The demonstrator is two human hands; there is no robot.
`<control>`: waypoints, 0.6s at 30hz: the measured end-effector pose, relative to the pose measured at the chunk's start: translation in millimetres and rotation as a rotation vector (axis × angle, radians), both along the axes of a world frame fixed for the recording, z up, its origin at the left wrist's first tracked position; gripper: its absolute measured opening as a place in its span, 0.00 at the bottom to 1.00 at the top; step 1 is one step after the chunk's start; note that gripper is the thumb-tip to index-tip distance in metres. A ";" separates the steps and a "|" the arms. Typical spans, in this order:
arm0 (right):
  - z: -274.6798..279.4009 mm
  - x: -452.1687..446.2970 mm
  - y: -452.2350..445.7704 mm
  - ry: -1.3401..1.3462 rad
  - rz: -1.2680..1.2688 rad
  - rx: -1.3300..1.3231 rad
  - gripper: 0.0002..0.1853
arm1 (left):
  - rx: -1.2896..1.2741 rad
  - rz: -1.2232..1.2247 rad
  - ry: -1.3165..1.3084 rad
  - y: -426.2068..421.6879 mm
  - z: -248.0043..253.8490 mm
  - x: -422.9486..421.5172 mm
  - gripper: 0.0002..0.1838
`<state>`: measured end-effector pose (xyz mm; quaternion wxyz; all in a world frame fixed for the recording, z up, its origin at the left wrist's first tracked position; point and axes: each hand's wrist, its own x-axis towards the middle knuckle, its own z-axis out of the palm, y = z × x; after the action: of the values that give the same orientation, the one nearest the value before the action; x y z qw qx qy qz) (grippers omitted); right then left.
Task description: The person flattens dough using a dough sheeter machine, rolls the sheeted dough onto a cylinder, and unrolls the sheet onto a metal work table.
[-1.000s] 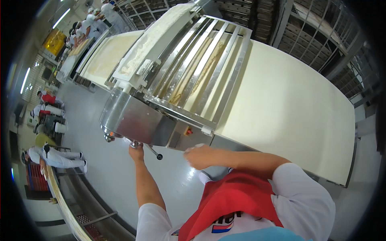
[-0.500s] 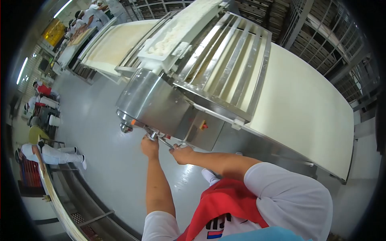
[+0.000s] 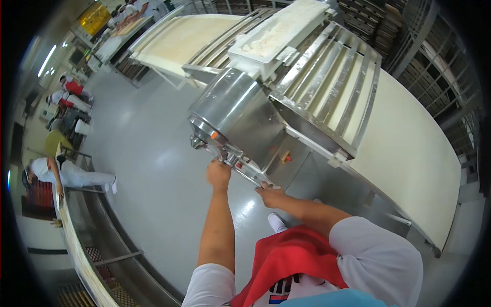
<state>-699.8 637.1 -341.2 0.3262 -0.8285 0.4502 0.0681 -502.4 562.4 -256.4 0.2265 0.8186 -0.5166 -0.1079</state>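
A dough sheeter with a rounded steel housing (image 3: 235,105) stands in front of me. On its near side is a metal lever (image 3: 249,176), slanting down to the right from a hub under the housing. My left hand (image 3: 219,174) is closed round a part of the lever assembly close to the hub; the fingers' far side is hidden. Lower and to the right, my right hand (image 3: 270,196) grips the lever near its outer end. Metal bars of a guard (image 3: 327,84) cover the rollers, and a white tray of flour (image 3: 271,43) lies on top.
Cream conveyor belts (image 3: 409,138) extend from both sides of the machine. Racks (image 3: 434,56) stand behind it. A person in white (image 3: 71,174) is beside a long table edge at left. More people (image 3: 128,13) work at a far table. Grey floor (image 3: 148,153) lies between.
The view has shifted, so the machine sits further right. My hands are farther apart, the right one lower relative to the left, and more of the lever shows between them. Both keep their grip.
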 end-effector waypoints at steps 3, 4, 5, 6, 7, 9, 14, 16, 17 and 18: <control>4.8 -0.1 10.0 0.068 -0.066 0.038 0.30 | 0.050 -0.087 -0.002 -4.9 -19.0 14.4 0.11; 5.2 -3.7 5.9 0.073 -0.033 0.051 0.31 | 0.059 -0.074 -0.005 -0.3 -21.6 14.4 0.11; 6.5 -7.0 0.2 0.076 0.000 0.054 0.33 | 0.094 -0.023 0.044 -0.1 -22.5 12.7 0.11; -7.7 -8.6 -5.2 0.106 0.051 0.057 0.36 | 0.127 0.026 0.093 -1.3 -19.4 8.7 0.12; -21.4 -10.9 -9.7 0.097 0.064 0.060 0.36 | 0.131 0.040 0.085 0.8 -10.7 1.1 0.12; -45.9 -10.5 -13.9 0.189 0.128 0.055 0.38 | 0.114 0.038 0.092 12.5 -2.3 -13.3 0.14; -23.1 -21.6 -18.1 0.105 0.086 0.203 0.38 | 0.129 0.052 0.105 14.4 -16.5 -14.3 0.17; -23.1 -45.5 -10.3 0.020 0.038 0.180 0.36 | 0.130 0.052 0.125 17.0 0.0 -20.8 0.17; -25.0 -63.8 -4.0 -0.070 -0.014 0.158 0.34 | 0.132 0.047 0.141 19.0 8.7 -24.4 0.17; -28.7 -86.7 1.9 -0.047 -0.001 0.157 0.34 | 0.128 0.032 0.121 17.0 -7.1 -17.3 0.17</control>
<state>-786.5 639.0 -369.9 0.4007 -0.8015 0.4359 0.0836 -519.6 579.4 -263.5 0.2062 0.8315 -0.4810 -0.1866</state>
